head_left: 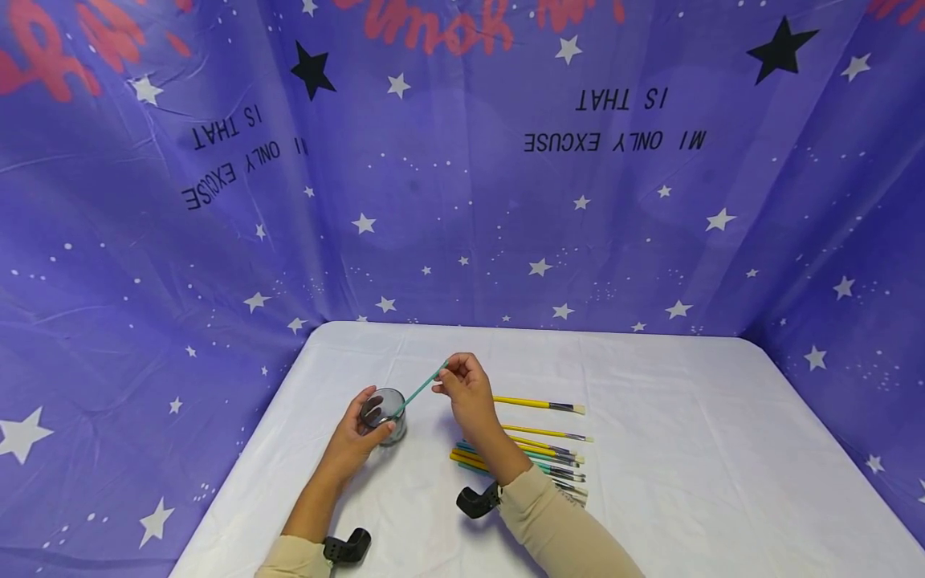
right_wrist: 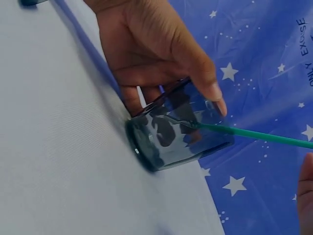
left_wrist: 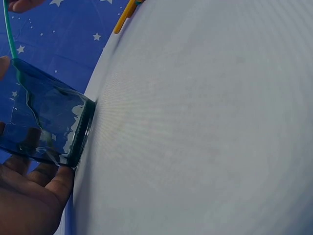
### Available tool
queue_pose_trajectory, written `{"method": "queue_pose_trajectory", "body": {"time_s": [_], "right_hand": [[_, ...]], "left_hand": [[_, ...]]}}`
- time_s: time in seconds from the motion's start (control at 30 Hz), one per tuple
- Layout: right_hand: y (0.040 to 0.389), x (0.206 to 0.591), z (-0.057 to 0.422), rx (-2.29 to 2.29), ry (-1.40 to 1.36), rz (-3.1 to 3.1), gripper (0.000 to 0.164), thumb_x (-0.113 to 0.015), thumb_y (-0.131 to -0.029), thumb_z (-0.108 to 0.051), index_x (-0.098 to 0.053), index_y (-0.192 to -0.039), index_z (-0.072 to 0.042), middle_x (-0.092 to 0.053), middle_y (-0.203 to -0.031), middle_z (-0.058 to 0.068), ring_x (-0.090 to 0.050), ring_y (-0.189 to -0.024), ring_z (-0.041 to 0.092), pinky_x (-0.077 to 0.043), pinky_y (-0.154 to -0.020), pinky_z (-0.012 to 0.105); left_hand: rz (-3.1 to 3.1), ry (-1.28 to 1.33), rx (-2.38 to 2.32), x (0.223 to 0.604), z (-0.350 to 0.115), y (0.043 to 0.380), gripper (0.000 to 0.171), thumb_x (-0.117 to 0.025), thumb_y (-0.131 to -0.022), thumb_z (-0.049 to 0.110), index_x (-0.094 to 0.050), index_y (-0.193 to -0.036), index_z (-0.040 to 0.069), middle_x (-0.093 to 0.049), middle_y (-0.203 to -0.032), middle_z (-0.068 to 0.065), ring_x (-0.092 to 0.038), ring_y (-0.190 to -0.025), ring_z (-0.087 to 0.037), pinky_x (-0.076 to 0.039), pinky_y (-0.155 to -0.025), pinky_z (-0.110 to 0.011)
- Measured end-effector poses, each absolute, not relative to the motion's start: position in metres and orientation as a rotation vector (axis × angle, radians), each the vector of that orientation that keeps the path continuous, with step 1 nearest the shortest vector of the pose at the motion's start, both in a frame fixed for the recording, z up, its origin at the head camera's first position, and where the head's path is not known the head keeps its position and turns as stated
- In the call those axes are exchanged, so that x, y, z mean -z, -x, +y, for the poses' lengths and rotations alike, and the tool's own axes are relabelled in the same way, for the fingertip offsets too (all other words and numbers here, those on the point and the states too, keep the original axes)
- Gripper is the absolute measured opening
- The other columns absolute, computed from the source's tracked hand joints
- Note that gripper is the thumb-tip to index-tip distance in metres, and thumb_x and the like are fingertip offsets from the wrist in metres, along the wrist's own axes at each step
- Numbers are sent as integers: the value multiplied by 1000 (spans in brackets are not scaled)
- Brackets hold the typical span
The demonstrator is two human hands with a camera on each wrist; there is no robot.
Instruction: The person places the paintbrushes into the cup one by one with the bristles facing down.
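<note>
My left hand [head_left: 345, 451] holds a smoky, see-through glass [left_wrist: 49, 117] round its side, thumb on the near side and fingers on the far side. The base of the glass is at the white tabletop. A thin green paintbrush [head_left: 422, 388] slants into the glass, its lower part showing blurred through the wall in the right wrist view. Above and to the right of the rim, my right hand [head_left: 468, 393] pinches the upper end of this brush between thumb and fingers. The brush tip inside the glass is hard to make out.
Several yellow- and green-handled paintbrushes [head_left: 545, 445] lie on the white table [head_left: 672, 449] right of the glass, bristles to the right, partly hidden under my right forearm. One yellow brush [head_left: 535, 402] lies farther back. A purple star-printed curtain [head_left: 462, 201] surrounds the table's back and sides.
</note>
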State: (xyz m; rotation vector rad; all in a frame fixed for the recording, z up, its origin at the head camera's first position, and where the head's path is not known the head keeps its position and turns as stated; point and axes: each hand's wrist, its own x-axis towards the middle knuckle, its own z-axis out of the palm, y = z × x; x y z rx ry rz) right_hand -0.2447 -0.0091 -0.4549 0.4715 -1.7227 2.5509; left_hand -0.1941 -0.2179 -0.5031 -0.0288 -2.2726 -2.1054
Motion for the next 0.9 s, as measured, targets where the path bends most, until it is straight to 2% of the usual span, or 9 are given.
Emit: {"method": "queue_pose_trajectory", "body": {"time_s": [0.23,0.37,0.53,0.67,0.9], "right_hand": [[247,463,-7,-2524,-489,-1915,7,-56,-98,0,-52,-104,1,-56,-93,6,-61,-90,23,-55,-77,28],[251,467,1,-2402,-556,-2129,12,-58,-99,-5,-54,-107,3,-58,-94,6,-61,-89,21,-54,-77,30],[257,470,18,-2155,-657,-2435,13,-59,-100,-10,-59,-109,-1,-62,-98,5,-60,-92,25,-53,-79,36],[263,470,35,-1887,-763,-2649,16,-60,-100,-15,-61,-110,-4,-63,-98,0,-58,-90,23,-50,-77,35],[278,466,62,-1451,-873,-2859,15,-60,-100,-13,-63,-111,-4,-63,-93,-4,-56,-84,15,-48,-72,32]], "left_hand": [[-2268,16,2112,502,-217,194,76,-68,-89,-2,-27,-153,4,-37,-152,-22,-35,-140,-39,-33,-111,-42],[-2270,18,2116,502,-216,194,76,-68,-90,-3,-27,-153,4,-37,-152,-23,-35,-140,-39,-34,-110,-38],[-2277,19,2108,503,-217,194,75,-68,-90,-2,-27,-153,4,-37,-152,-22,-35,-140,-38,-38,-105,-28],[-2272,24,2112,503,-218,194,75,-68,-90,-2,-27,-153,4,-37,-152,-21,-36,-139,-37,-40,-99,-19],[-2270,17,2137,501,-218,193,75,-68,-91,-1,-26,-153,5,-37,-152,-20,-35,-140,-36,-40,-94,-13]]}}
